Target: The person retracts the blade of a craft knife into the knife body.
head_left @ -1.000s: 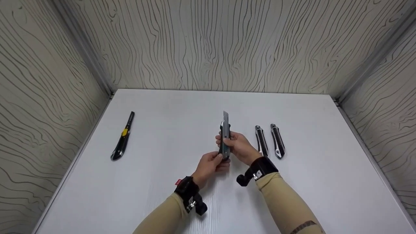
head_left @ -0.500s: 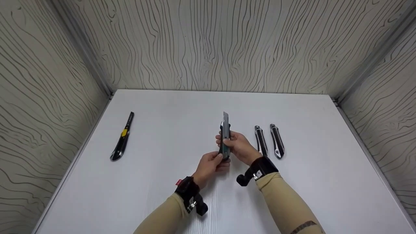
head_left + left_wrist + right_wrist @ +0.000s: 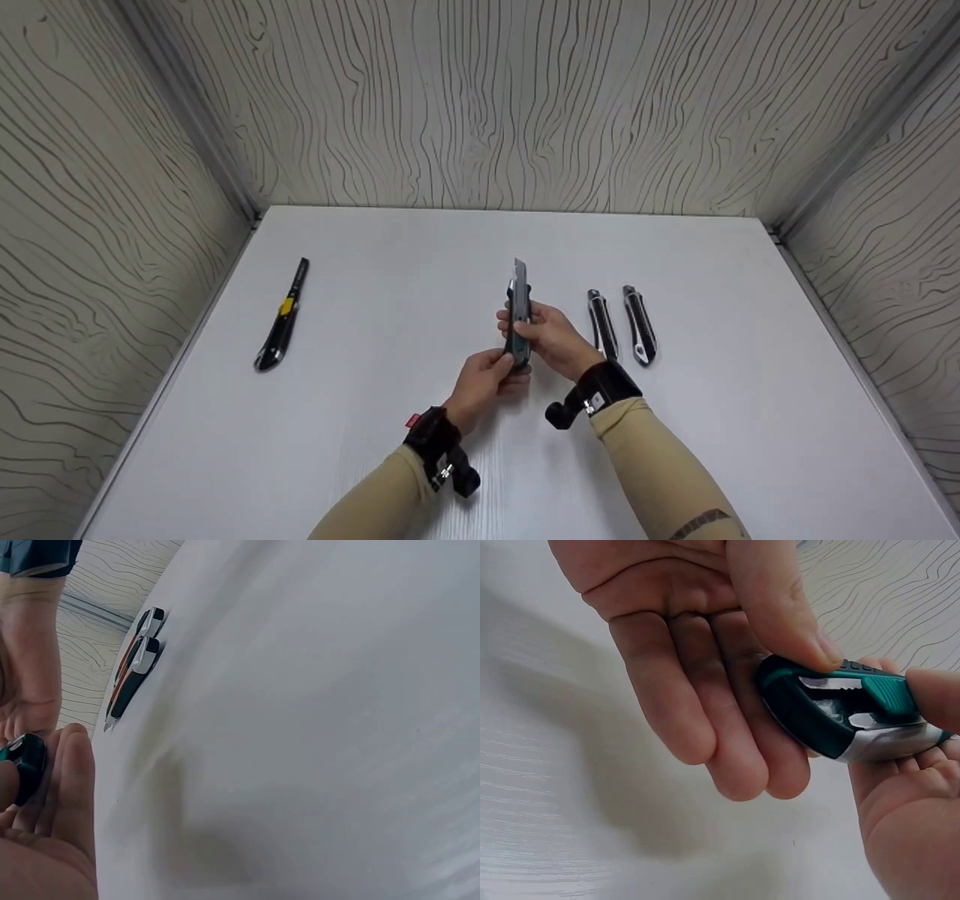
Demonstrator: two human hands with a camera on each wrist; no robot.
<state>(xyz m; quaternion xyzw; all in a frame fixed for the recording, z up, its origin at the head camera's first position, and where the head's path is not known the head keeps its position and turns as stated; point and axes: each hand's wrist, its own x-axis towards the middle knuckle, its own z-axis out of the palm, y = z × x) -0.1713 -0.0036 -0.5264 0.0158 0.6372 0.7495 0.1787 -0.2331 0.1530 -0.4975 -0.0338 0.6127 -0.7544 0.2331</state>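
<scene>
Over the middle of the table, both hands hold a green-and-black utility knife [image 3: 520, 289], its silver slanted tip pointing away from me. My left hand [image 3: 484, 381] pinches the rear end between thumb and fingers. My right hand [image 3: 556, 337] grips the knife further forward, thumb on top and fingers beneath. In the right wrist view the right thumb [image 3: 937, 699] lies at the ribbed green slider [image 3: 889, 695]. Only the dark rear end of the knife [image 3: 28, 763] shows in the left wrist view.
Two black-and-silver utility knives, one nearer [image 3: 602, 319] and one further right [image 3: 641, 326], lie side by side; the right wrist partly covers the nearer one. A black utility knife with a yellow slider [image 3: 283, 315] lies at the left. Patterned walls [image 3: 480, 105] enclose the white table [image 3: 390, 300].
</scene>
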